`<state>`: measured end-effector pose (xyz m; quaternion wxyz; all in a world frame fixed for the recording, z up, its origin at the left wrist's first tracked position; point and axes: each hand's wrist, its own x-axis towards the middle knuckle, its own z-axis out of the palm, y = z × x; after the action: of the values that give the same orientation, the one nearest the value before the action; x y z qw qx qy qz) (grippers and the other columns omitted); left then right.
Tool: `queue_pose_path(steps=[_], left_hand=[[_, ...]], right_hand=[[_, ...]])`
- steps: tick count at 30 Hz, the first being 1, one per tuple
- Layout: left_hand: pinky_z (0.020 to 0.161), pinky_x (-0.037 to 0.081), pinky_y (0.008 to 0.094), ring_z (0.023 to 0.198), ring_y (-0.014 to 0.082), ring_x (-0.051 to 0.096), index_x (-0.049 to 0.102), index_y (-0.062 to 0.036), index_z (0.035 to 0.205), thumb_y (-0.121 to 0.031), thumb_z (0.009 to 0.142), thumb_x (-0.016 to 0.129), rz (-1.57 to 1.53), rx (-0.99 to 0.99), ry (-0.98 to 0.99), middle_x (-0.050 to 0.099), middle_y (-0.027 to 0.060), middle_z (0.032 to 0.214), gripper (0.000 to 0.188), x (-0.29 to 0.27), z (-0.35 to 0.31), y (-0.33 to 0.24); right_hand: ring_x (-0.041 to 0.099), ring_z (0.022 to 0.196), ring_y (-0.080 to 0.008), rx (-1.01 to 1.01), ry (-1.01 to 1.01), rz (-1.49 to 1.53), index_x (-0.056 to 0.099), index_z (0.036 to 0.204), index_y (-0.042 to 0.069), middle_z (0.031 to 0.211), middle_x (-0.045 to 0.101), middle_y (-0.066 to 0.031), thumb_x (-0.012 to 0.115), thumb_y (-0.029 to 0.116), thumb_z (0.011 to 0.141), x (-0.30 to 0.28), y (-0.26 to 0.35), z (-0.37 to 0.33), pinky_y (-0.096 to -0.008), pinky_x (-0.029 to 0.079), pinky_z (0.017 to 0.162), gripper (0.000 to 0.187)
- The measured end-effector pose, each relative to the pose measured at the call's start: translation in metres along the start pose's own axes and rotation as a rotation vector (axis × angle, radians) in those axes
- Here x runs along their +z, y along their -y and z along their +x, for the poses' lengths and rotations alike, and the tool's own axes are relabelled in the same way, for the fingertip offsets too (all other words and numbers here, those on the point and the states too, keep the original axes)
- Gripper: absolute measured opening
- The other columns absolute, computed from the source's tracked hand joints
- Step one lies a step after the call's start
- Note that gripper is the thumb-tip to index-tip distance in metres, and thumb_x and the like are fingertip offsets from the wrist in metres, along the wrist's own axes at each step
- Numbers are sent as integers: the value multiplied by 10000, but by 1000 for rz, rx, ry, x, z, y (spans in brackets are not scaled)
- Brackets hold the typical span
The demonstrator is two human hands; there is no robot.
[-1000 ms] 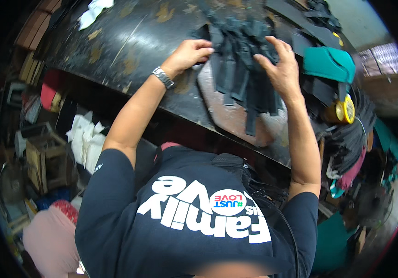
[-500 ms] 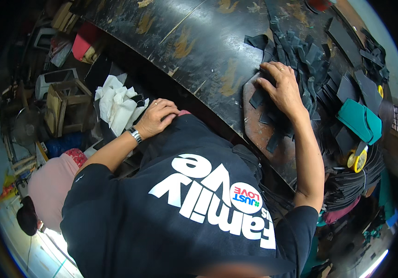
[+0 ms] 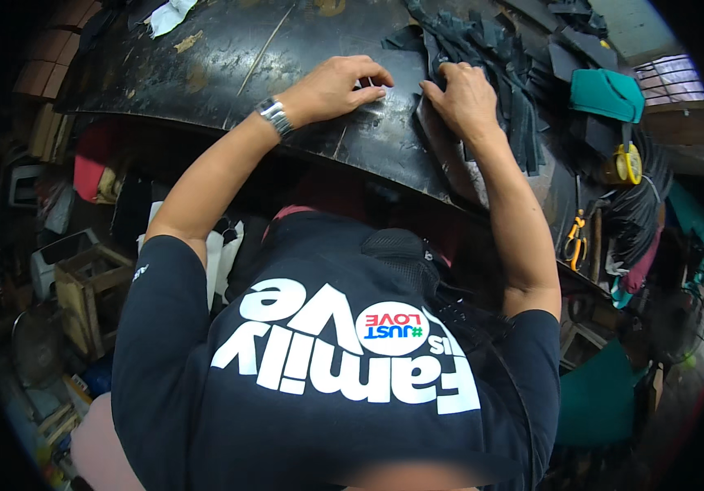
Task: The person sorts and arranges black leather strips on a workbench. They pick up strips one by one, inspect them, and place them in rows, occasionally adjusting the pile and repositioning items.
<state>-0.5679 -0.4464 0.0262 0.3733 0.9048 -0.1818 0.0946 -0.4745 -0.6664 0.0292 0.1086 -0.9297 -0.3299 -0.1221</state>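
Note:
Over the dark tabletop (image 3: 229, 74), my left hand (image 3: 340, 86) hovers or rests with its fingers bent and the thumb apart; nothing shows in it. A watch (image 3: 274, 116) is on that wrist. To its right, my right hand (image 3: 467, 102) lies at the edge of a pile of black fabric strips (image 3: 520, 123), thumb spread away from the bent fingers. I see nothing gripped there, though its fingertips are partly hidden. Beneath this hand and forearm is a worn brownish board (image 3: 456, 164), its left edge showing beside the thumb.
Right of the pile are a teal fabric piece (image 3: 607, 94), a yellow roll (image 3: 626, 164) and orange-handled scissors (image 3: 575, 241). A white scrap (image 3: 172, 16) lies at the far left of the table. Below left stands a wooden stool (image 3: 94, 290).
My left hand has risen from my lap beside the white cloth to over the table. My right hand stays at the strips, with its fingers more bent. The view has turned and shifted.

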Motion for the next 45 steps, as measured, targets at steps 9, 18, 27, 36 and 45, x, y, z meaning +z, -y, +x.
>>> queue_pose_path(steps=[9, 18, 27, 36, 45], left_hand=[[965, 480, 360, 1125, 255, 593, 659, -115, 1202, -164, 872, 709, 103, -15, -194, 623, 100, 1214, 337, 28, 32, 25], [978, 448, 386, 1144, 219, 572, 681, -86, 1112, -221, 871, 736, 243, 303, -160, 632, 66, 1180, 282, -3, 85, 10], [635, 504, 187, 722, 60, 590, 632, 37, 1168, -112, 944, 664, -989, -547, -226, 655, 36, 971, 272, -33, 37, 39], [719, 577, 224, 913, 160, 689, 399, 103, 1417, -57, 953, 616, -1118, -648, -110, 673, 130, 1068, 537, -22, -3, 73], [767, 558, 264, 959, 158, 673, 471, -7, 1415, -73, 916, 653, -843, -704, -147, 664, 104, 1050, 535, -38, -17, 63]], right_hand=[[664, 905, -388, 40, 58, 67, 691, 955, 28, 974, 688, -208, 572, 198, 881, 7, -8, 18, -477, 525, 821, 220], [563, 686, -33, 93, 93, 1064, 677, 1000, 23, 778, 631, 15, 639, 132, 956, -64, -17, 38, -192, 438, 538, 124], [684, 822, -113, 385, 202, 1449, 678, 1050, 60, 924, 684, -9, 717, 172, 909, -37, -28, 86, -227, 526, 647, 185], [680, 858, -256, -27, 240, 731, 712, 1030, 25, 933, 690, -142, 717, 120, 838, 19, 14, 75, -346, 522, 776, 214], [646, 925, -379, -155, 370, 389, 694, 970, 40, 973, 681, -150, 724, 315, 827, 22, 42, 64, -456, 501, 805, 311]])
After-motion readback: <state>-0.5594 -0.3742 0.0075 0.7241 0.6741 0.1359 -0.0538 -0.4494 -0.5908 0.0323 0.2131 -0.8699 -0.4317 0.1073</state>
